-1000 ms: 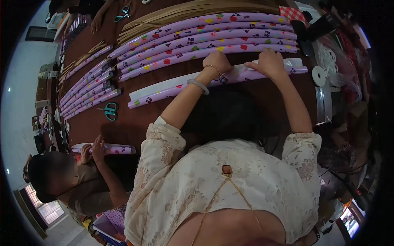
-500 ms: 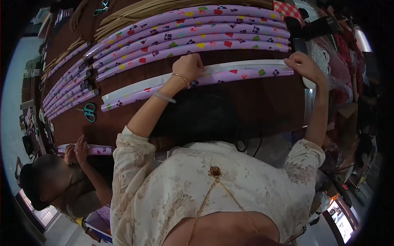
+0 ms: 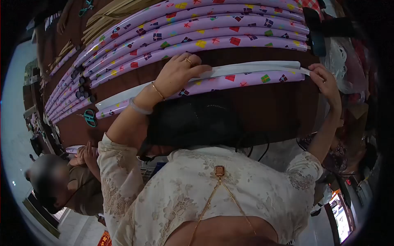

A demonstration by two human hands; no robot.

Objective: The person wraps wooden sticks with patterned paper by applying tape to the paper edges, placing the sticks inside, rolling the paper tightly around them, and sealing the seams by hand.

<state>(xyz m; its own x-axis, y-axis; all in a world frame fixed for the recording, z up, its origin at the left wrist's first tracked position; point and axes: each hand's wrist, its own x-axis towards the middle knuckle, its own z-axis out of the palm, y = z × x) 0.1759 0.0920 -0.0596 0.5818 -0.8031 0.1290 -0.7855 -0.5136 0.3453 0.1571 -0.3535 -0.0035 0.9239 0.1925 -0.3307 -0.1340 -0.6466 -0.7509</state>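
A purple patterned roll (image 3: 230, 82) lies across the brown cloth in front of me, with a loose white edge (image 3: 262, 66) along its far side. My left hand (image 3: 174, 76), wearing a ring and bracelets, is on this edge, fingers curled and thumb pointing right. Beyond the roll's right end, my right hand (image 3: 326, 80) pinches a small pale strip (image 3: 304, 71), which reaches to the white edge. Several finished-looking purple rolls (image 3: 197, 43) lie side by side farther back.
Teal scissors (image 3: 89, 118) lie left of the roll. Shorter rolls (image 3: 67, 98) and brown strips (image 3: 108, 18) are at the back left. A black object (image 3: 317, 41) stands at the right. A co-worker (image 3: 84, 184) sits at the lower left, hands near another roll.
My right hand has moved right off the roll, and a pale strip now shows in its fingers. My left hand has moved left along the roll. The view has shifted.
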